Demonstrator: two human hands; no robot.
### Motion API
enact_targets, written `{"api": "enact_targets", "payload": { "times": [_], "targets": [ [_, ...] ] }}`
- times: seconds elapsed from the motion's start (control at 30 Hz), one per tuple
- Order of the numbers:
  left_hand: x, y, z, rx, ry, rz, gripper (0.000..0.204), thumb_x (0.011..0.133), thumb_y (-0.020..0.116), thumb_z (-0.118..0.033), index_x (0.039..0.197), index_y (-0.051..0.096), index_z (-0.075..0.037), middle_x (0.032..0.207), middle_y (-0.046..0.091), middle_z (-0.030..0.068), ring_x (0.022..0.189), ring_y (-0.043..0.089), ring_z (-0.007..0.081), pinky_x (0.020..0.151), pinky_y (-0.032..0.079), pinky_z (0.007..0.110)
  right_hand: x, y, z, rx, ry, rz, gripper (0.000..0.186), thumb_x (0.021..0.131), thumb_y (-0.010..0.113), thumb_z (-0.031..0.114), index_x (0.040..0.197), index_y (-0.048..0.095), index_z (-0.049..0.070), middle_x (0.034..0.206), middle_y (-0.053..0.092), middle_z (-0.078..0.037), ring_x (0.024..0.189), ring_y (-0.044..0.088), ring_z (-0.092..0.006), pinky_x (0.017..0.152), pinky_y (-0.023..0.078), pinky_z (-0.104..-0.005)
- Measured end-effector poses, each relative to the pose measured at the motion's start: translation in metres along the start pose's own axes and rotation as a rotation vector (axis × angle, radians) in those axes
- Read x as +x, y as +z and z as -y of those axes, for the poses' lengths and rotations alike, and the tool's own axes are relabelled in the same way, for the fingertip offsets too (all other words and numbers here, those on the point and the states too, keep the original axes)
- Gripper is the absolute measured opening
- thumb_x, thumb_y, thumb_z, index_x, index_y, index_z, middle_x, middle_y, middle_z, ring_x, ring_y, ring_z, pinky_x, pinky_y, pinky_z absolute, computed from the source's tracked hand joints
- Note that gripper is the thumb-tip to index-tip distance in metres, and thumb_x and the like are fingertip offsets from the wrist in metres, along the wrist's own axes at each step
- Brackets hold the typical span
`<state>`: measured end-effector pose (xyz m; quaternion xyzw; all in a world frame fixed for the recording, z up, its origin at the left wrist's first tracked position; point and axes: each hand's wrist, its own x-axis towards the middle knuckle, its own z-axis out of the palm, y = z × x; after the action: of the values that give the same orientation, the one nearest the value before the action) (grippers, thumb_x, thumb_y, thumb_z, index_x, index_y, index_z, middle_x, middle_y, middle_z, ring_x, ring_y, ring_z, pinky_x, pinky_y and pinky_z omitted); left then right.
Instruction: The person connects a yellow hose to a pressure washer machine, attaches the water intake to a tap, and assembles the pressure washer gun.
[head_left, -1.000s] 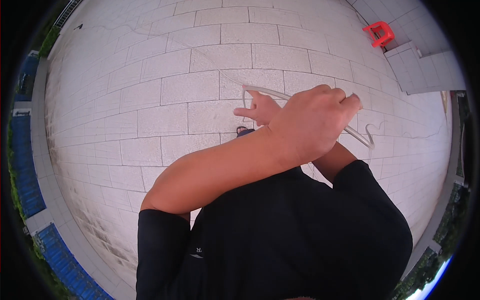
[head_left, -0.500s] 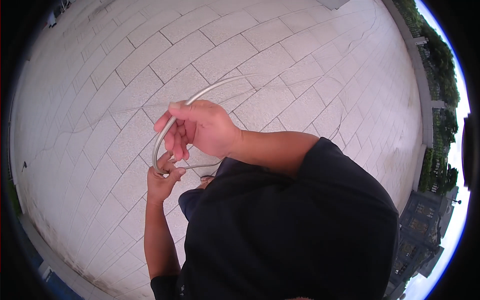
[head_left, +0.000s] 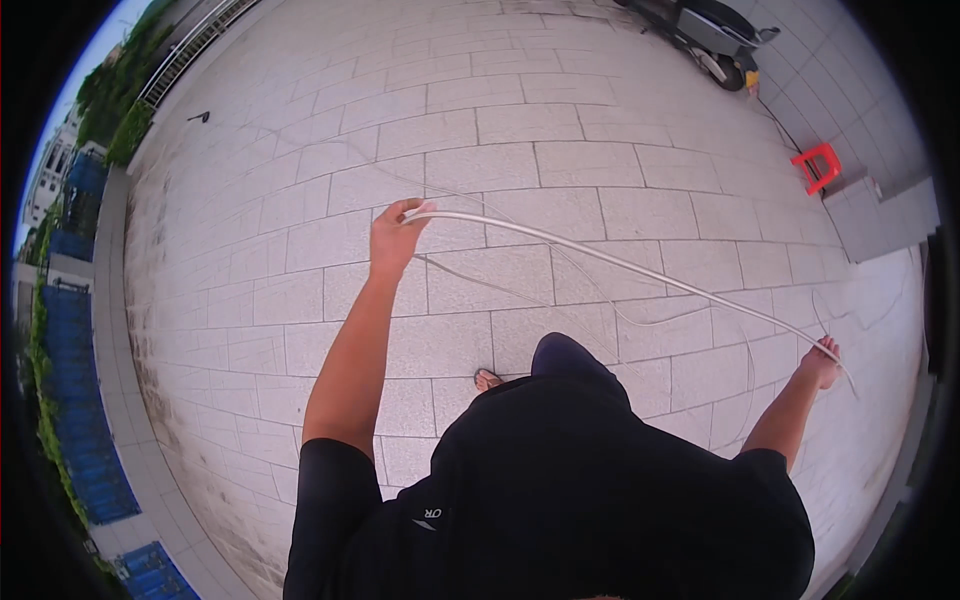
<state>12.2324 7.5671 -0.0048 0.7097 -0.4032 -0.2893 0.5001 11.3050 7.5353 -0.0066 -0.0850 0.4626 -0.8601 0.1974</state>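
A long pale grey cable (head_left: 640, 268) spans between my two hands in a gentle downward curve to the right. Its left part is pinched in the fingers of my left hand (head_left: 396, 240), held out in front of me. Far to the right, my right hand (head_left: 822, 364) has its fingers curled round the cable, and a short length sticks out past it. Another thin stretch hangs from beside my left hand down to the right. Loose, thinner-looking lengths lie in wavy lines on the paving beyond and between my hands.
Pale stone paving (head_left: 480, 130) surrounds me. A scooter (head_left: 715, 40) stands at the far right by a tiled wall, with a red plastic stool (head_left: 818, 169) beside it. A small dark object (head_left: 200, 117) lies far left. Along the left edge runs a kerb with blue panels (head_left: 75, 390).
My hands were close together on a loop of the cable; now they are wide apart with it drawn out between them. My right hand swung far right. The view has turned.
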Motion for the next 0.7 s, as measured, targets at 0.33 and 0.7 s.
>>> {"api": "enact_targets", "payload": {
  "times": [0.33,0.7],
  "targets": [
    [0.087,-0.029,-0.146,0.340,0.736,0.732,0.043,0.082,0.074,-0.012,0.123,0.060,-0.003,0.098,0.067,0.0184,0.101,0.063,0.0373,0.085,0.052,0.046,-0.770,0.298,-0.356,-0.651,-0.010,1.809,0.082,0.093,0.068,0.030,0.158,0.023,0.010,0.140,0.051,-0.018,0.109,0.063,-0.0259,0.082,0.053,-0.0330],
    [0.314,-0.426,0.080,0.449,0.285,-0.098,0.044,0.089,0.073,-0.024,0.128,0.061,-0.009,0.112,0.066,0.0153,0.103,0.063,0.0349,0.085,0.052,0.041,-1.036,0.630,-0.503,-0.542,0.551,1.586,0.070,0.097,0.063,0.017,0.154,0.026,0.002,0.103,0.066,-0.012,0.071,0.067,-0.0158,0.056,0.051,-0.0250]
  ]
}}
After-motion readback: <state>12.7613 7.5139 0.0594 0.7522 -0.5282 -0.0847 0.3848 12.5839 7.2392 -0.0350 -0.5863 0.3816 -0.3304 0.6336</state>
